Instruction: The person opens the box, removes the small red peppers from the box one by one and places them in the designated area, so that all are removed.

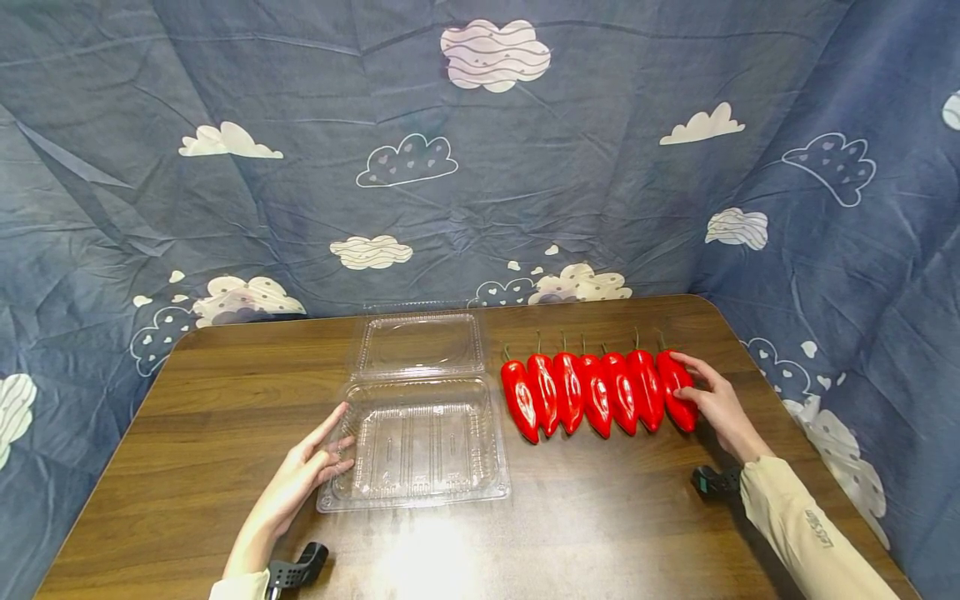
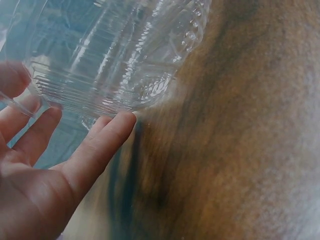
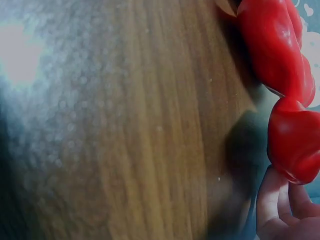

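Note:
A row of several glossy red peppers (image 1: 596, 396) with thin green stems lies side by side on the table. At its right end my right hand (image 1: 720, 408) holds the last pepper (image 1: 677, 392), thumb and fingers along its right side. The right wrist view has the fingertips (image 3: 270, 180) against that pepper (image 3: 295, 140). Left of the row lies a clear plastic clamshell box (image 1: 416, 500), its lid (image 1: 420, 346) folded back. My left hand (image 1: 296, 479) touches the box's left side with extended fingers. In the left wrist view, fingertips (image 2: 122, 122) meet its ribbed wall (image 2: 75, 90).
The brown wooden table (image 1: 225, 400) has rounded far corners. A dark blue cloth (image 1: 315, 100) with cloud prints hangs behind it and along the sides. Black wrist devices (image 1: 300, 567) sit at both cuffs.

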### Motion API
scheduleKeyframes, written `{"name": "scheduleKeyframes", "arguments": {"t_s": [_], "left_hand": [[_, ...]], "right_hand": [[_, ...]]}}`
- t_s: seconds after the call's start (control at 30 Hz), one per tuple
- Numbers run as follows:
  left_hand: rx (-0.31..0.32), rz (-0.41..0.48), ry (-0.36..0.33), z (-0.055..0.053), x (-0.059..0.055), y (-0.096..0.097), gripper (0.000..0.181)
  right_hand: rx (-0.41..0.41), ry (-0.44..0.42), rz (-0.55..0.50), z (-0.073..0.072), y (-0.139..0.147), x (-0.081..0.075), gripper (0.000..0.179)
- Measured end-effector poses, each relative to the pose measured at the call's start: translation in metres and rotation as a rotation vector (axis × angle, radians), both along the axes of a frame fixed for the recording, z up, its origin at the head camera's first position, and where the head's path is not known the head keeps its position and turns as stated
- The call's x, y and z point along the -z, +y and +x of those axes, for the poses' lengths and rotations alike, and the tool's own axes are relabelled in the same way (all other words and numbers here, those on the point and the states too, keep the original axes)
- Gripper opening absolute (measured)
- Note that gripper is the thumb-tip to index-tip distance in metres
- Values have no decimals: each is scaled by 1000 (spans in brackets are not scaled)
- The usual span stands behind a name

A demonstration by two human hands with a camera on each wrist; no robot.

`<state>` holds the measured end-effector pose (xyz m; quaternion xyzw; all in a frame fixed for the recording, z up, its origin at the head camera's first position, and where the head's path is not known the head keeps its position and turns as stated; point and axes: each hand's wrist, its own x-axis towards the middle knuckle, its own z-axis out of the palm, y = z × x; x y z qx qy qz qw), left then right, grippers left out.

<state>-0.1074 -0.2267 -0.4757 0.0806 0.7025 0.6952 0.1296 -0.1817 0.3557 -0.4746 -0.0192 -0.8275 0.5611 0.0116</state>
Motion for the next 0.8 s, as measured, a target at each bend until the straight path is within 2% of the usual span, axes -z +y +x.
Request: {"name": "scheduleKeyframes", "arguments": {"t_s": [0.17,0.53,0.67,0.8], "left_hand": [[-2,4,-3,0,0,0,70],[9,-1,23,0,-1,-1,69],[23,-24,67,-1,-3,-2,68],[10,-101,108,-2,-10,-4,64]], "right_hand": [[-4,17,25,-1,-2,1,57],[11,-27,19,1,-1,-1,56],[43,21,-32,1,-1,-3,53],[70,107,9,0,-6,-9,50]]}}
